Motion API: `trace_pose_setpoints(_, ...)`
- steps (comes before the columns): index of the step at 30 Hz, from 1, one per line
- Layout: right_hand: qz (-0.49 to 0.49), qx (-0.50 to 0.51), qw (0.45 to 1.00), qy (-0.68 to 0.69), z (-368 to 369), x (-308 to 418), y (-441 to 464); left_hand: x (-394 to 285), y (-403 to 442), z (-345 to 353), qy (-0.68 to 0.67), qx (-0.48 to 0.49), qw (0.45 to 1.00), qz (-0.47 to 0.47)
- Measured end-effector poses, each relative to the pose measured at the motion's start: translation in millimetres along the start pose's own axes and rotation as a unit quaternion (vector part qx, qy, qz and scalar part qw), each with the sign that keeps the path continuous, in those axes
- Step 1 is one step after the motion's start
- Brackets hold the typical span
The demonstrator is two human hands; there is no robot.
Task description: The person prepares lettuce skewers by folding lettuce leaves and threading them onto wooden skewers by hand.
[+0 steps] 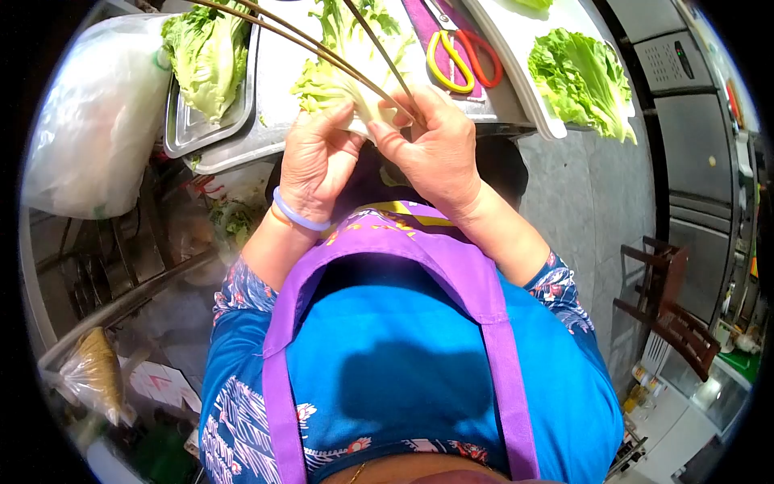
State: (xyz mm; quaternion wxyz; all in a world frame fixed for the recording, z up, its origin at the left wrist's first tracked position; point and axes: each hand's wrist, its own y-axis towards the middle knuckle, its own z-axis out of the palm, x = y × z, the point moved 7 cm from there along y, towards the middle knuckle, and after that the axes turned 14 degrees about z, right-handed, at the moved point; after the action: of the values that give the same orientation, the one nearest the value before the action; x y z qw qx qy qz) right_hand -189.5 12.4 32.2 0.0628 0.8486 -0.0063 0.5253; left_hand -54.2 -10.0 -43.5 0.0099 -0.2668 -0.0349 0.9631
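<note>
A head of leafy lettuce [322, 85] lies on the white board at the table's front edge, its pale stem end toward me. My left hand [321, 157] pinches that stem end between thumb and fingers. Long thin brown bamboo skewers [318, 50] run from my right hand [439, 149] across and beside the leaves. Closed around their near ends, the right hand has its thumb against the lettuce base. How far the skewers pass into the stem is hidden by my fingers.
On the left, a metal tray [211, 129] holds more lettuce [208, 60] beside a big clear plastic bag [97, 121]. Scissors with yellow and red handles [451, 63] lie on a purple cloth [419, 20]. Farther right, a white tray [516, 48] carries lettuce [576, 81]. A wooden stool [665, 302] stands on the floor.
</note>
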Motion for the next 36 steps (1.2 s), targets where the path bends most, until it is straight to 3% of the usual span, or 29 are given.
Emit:
trace_pose_setpoints(6, -0.015, 0.003, 1.000, -0.007, 4, -6, 0, 4, 3, -13, 0.016, 0.000, 1.000, -0.002)
trace_pose_setpoints(11, 0.066, 0.017, 0.993, 0.097, 4, -12, -1, 1, 0, 4, -0.010, 0.017, 1.000, -0.010)
trace_pose_setpoints(18, 0.011, 0.007, 0.998, 0.057, 2, -7, 1, 5, 3, -7, 0.007, 0.003, 1.000, -0.012)
trace_pose_setpoints(21, 0.032, 0.058, 0.997, 0.040, 8, -14, 1, 6, 3, -6, -0.015, 0.021, 1.000, -0.019)
trace_pose_setpoints(23, 0.066, 0.044, 0.987, 0.140, 9, -22, 1, 5, 2, -2, -0.015, 0.019, 0.999, -0.021)
trace_pose_setpoints(30, 0.054, 0.037, 0.992, 0.105, 6, -14, 1, 9, 3, -13, -0.013, 0.011, 0.999, -0.031)
trace_pose_setpoints(32, 0.063, 0.086, 0.972, 0.209, 9, -16, -2, 7, 1, -1, -0.029, 0.035, 0.998, -0.031)
trace_pose_setpoints(35, 0.038, -0.036, 0.972, 0.229, -23, -28, 9, 0, -1, 5, -0.024, 0.020, 0.999, -0.026)
trace_pose_setpoints(36, 0.085, -0.051, 0.958, 0.269, -32, -37, 13, -3, -3, 9, -0.019, 0.027, 0.999, -0.032)
